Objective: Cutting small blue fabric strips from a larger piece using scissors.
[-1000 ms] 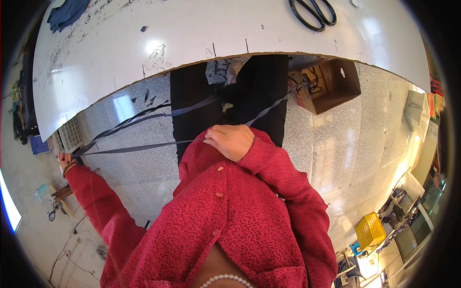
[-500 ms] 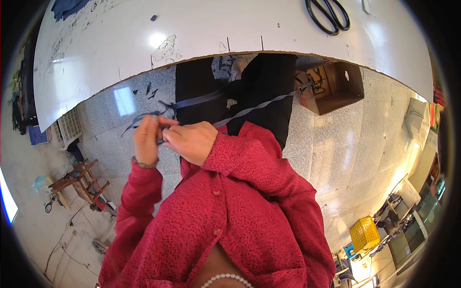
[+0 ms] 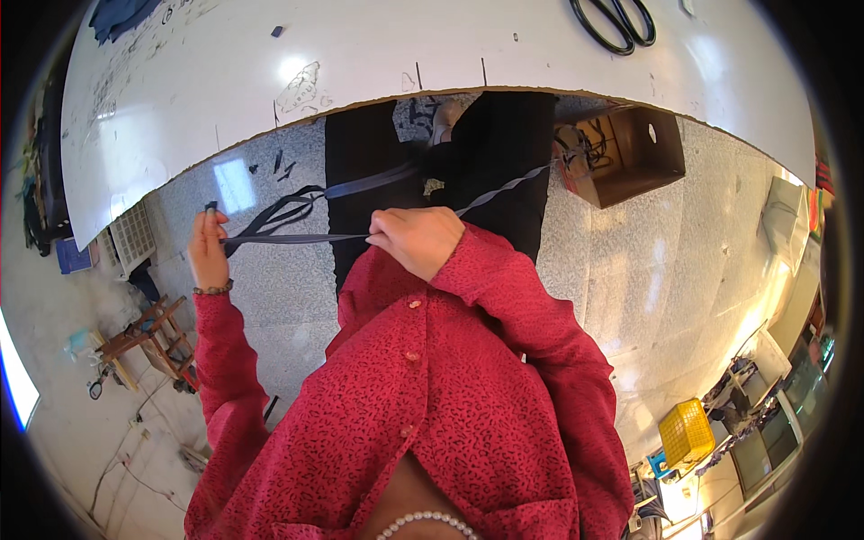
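Here, the left hand (image 3: 209, 254) and right hand (image 3: 418, 240) both grip a dark strip (image 3: 301, 239), stretched straight between them

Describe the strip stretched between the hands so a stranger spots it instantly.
Start at the broad white tabletop across the top, then drop below its near edge. There, the gray-blue strip runs almost level from the left hand to the right hand. Unlike the slack, darker loops just above it, it is pulled nearly straight.

Left hand (image 3: 208, 252) upright, out to the side — right hand (image 3: 418, 239) closer in, curled
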`<state>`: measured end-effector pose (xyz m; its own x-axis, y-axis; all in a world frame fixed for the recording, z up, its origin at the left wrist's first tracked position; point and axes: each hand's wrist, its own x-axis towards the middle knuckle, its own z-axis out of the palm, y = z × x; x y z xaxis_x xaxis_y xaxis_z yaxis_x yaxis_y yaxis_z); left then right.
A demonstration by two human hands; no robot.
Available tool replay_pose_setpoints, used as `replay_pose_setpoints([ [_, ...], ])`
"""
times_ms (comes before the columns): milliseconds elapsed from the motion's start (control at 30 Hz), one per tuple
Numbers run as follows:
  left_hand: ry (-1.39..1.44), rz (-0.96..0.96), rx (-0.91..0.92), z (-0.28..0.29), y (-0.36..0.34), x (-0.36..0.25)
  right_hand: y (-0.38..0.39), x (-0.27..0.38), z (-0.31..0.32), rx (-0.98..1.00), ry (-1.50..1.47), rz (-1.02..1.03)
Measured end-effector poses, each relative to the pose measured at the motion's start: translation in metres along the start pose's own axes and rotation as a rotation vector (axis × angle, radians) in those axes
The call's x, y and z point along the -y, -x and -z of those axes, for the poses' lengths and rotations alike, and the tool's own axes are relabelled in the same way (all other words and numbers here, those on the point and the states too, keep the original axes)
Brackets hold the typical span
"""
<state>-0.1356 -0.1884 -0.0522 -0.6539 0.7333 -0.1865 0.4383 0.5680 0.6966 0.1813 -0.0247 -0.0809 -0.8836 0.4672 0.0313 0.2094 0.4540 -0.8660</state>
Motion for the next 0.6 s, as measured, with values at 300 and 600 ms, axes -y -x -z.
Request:
replay_pose_setpoints([
  [300,-0.642,-0.156,-0.355,0.150,-0.043,0.121,0.017,-0.015,0.017,-0.033,0.039,-0.070],
  [600,-1.021,0.054,-0.370,0.207,-0.049,0.195,0.019,-0.015,0.019,-0.035,0.064,-0.093],
])
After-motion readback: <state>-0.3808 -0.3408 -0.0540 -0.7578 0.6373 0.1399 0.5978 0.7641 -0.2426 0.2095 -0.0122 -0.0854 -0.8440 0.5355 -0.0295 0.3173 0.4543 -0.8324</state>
